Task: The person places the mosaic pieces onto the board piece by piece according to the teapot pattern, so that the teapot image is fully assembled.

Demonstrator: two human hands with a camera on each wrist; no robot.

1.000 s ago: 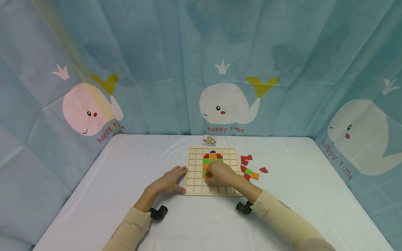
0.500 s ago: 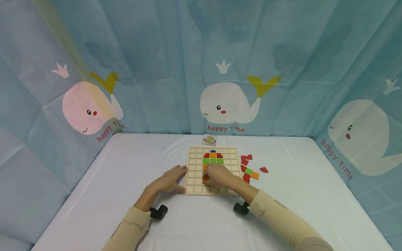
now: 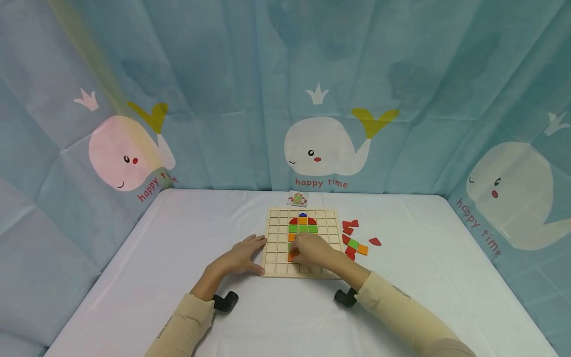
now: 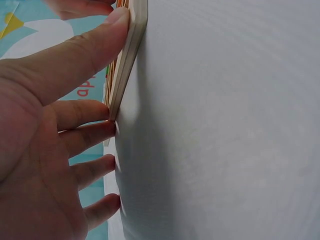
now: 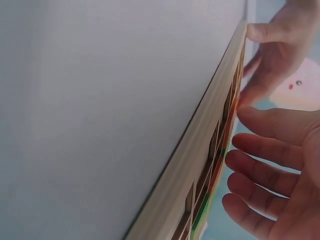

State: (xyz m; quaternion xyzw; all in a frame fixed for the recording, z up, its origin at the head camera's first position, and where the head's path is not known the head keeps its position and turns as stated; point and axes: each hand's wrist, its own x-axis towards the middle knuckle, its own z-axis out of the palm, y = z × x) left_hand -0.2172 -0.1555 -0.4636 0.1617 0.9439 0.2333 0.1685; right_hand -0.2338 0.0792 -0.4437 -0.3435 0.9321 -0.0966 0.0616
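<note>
A wooden grid board (image 3: pixel 274 228) lies on the white table, with orange, green, red and blue tiles set in its cells. My right hand (image 3: pixel 312 249) is over the board's lower middle and hides some cells. Its thumb touches an orange tile (image 3: pixel 291 257) lying in a cell; in the right wrist view the fingers (image 5: pixel 265 147) are slightly bent at the board's face. My left hand (image 3: pixel 243 255) rests against the board's left side. In the left wrist view its thumb (image 4: pixel 95 47) touches the board's edge (image 4: pixel 131 55), with the other fingers spread along the side.
Loose red pieces (image 3: pixel 348 231), a green tile (image 3: pixel 353 244) and an orange tile (image 3: pixel 363 250) lie right of the board. One red piece (image 3: pixel 375 242) lies farther right. A small pattern card (image 3: pixel 297 199) lies behind the board. A whale-printed curtain (image 3: pixel 223 148) surrounds the table.
The orange tile under my right hand has gone from between the fingers to flat in its cell. The right hand has shifted slightly; the left hand stays in place.
</note>
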